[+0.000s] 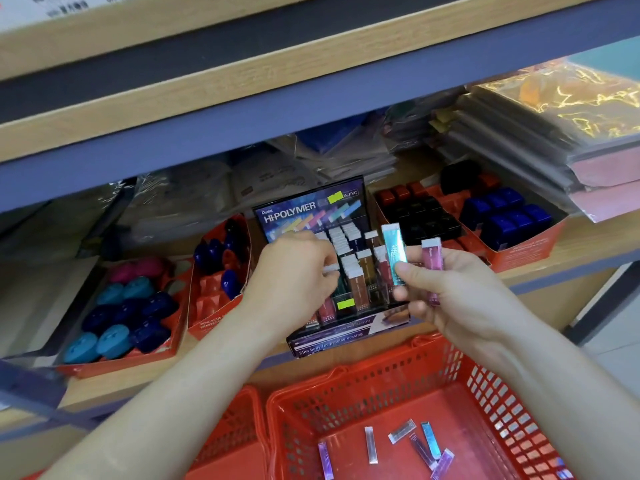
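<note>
Eraser (331,268) pinched by your left hand (294,273); right hand (450,292) grips teal eraser (394,251) and pink eraser (432,259). Next, lift it clear of the display box (346,337).

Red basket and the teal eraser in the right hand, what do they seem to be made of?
Red basket: looks like moulded plastic, semi-gloss, judging by its uniform colour and the regular grid of holes in the walls. Teal eraser: probably a metallic-finish paper or foil sleeve, since it glints, over a matte white eraser tip.
</note>
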Motion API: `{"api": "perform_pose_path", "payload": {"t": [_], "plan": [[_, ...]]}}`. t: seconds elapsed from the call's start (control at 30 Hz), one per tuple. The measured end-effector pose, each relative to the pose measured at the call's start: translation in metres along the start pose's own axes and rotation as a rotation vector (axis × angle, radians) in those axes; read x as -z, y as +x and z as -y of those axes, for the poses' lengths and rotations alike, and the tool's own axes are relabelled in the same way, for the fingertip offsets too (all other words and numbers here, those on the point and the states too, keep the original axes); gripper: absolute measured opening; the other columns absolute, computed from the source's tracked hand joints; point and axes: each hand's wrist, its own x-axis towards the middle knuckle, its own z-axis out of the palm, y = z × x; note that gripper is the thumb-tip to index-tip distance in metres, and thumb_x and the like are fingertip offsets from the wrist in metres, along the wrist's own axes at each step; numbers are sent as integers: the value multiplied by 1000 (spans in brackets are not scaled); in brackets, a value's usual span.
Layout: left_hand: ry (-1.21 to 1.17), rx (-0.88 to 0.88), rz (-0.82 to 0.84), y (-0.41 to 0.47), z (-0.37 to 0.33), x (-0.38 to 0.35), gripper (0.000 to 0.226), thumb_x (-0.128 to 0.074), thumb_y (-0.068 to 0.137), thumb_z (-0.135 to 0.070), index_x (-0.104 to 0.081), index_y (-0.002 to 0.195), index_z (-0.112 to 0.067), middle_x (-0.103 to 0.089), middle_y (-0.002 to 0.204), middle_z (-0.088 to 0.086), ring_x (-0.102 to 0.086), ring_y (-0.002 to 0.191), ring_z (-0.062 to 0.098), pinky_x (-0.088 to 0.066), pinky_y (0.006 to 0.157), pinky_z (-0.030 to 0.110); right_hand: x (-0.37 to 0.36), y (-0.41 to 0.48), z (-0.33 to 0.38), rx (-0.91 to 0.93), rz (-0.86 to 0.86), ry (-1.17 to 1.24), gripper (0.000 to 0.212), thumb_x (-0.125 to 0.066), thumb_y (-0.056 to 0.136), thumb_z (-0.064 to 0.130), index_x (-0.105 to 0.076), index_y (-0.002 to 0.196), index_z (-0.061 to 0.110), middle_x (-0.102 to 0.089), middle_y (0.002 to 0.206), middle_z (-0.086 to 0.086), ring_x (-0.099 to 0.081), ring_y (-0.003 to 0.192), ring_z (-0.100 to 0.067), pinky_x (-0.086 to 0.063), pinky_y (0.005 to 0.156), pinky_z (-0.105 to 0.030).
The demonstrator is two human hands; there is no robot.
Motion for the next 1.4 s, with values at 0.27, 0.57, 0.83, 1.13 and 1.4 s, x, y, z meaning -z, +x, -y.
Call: {"api": "perform_pose_path", "payload": {"t": [0.27, 0.57, 0.83, 1.13, 1.4], "plan": [[203, -55, -12, -5, -5, -15, 11, -76, 70, -14, -69, 79, -10, -62, 75, 3, -59, 77, 26, -53, 63, 35, -1, 0, 0, 7, -2, -25, 25, -66, 86, -1, -65, 112, -3, -50, 49, 9, -31, 43, -4, -32, 33, -14], [-854, 333, 117, -4, -21, 33, 14, -71, 87, -21, -74, 100, -19, -73, 81, -2, -68, 71, 11, -58, 69, 25, -6, -5, -1, 16, 76, -138, 10, -72, 82, 0, -71, 89, 7, -64, 63, 1, -49, 37, 1, -32, 35, -10], [-538, 352, -41, -6, 4, 27, 6, -77, 81, -19, -74, 85, -23, -70, 72, -8, -66, 70, 4, -56, 73, 24, 1, 3, 2, -15, -22, 133, 21, -49, 99, 6, -60, 117, 4, -74, 93, -13, -62, 69, -12, -50, 56, -20], [-181, 95, -75, -16, 1, -1, 8, -75, 82, -21, -72, 88, -17, -58, 75, -12, -54, 72, 7, -52, 74, 28, 4, -3, 2, 3, -14, -27, 24, -52, 100, 24, -67, 101, 5, -74, 81, -8, -55, 47, -10, -37, 38, -16], [63, 7, -90, -17, 0, -19, 22, -83, 67, -18, -69, 83, -12, -62, 79, 1, -62, 79, 24, -49, 66, 32, 5, -6, 1, -12, 108, -2, 21, -51, 98, 0, -62, 115, 4, -76, 96, -12, -74, 85, -19, -57, 62, -19]]}}
